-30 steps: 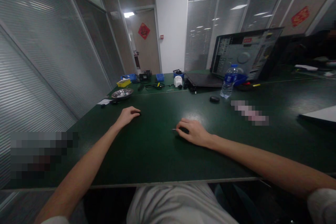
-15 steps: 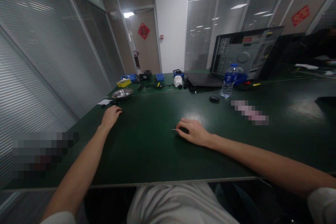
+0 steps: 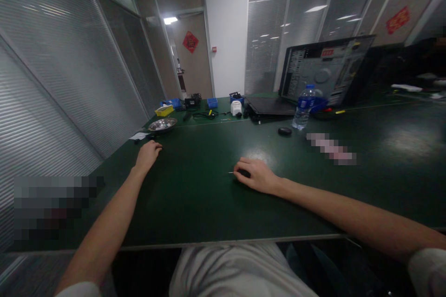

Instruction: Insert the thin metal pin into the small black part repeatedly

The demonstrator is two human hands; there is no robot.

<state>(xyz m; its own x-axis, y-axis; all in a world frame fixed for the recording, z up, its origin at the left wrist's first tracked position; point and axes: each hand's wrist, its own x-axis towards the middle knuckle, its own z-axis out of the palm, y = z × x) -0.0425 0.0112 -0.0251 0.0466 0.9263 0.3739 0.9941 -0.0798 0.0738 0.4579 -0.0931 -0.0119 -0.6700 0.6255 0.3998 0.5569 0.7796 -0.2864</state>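
"Shifted since a second ago?"

"Leftward, away from the water bottle (image 3: 302,110), to just short of the steel bowl (image 3: 163,130): left hand (image 3: 148,157). Unshifted: right hand (image 3: 256,175), left of the bottle and closer in."

"And the room, biggest first?"

"Glass partition (image 3: 69,55) with blinds, far left of the bottle; white pillar (image 3: 228,23) and wooden door (image 3: 195,67), well behind and left of it. Dim light, with lamp reflections in the panes."

"Surface?"

"Green tabletop (image 3: 195,209), under the bottle and out to both sides; smooth, shiny in patches, so probably easy to slide or roll on. Computer tower case (image 3: 324,74), on edge just behind the bottle."

"Fingers?"

"Left, curled narrow, well left of the bottle; cannot tell if gripping something small. Right, closed round something dark, with thumb against fingers."

"Smaller still?"

"Low black rounded object (image 3: 285,131), just left of the bottle. Smallest: thin metal-tipped tool (image 3: 230,172), left of the bottle and nearer, in the right fingers, mostly hidden; perhaps a small screwdriver."

"Handling?"

"Probably light and stiff, hardly fragile, maybe slippery along the metal. Best held by the dark grip, not by the slim shaft."
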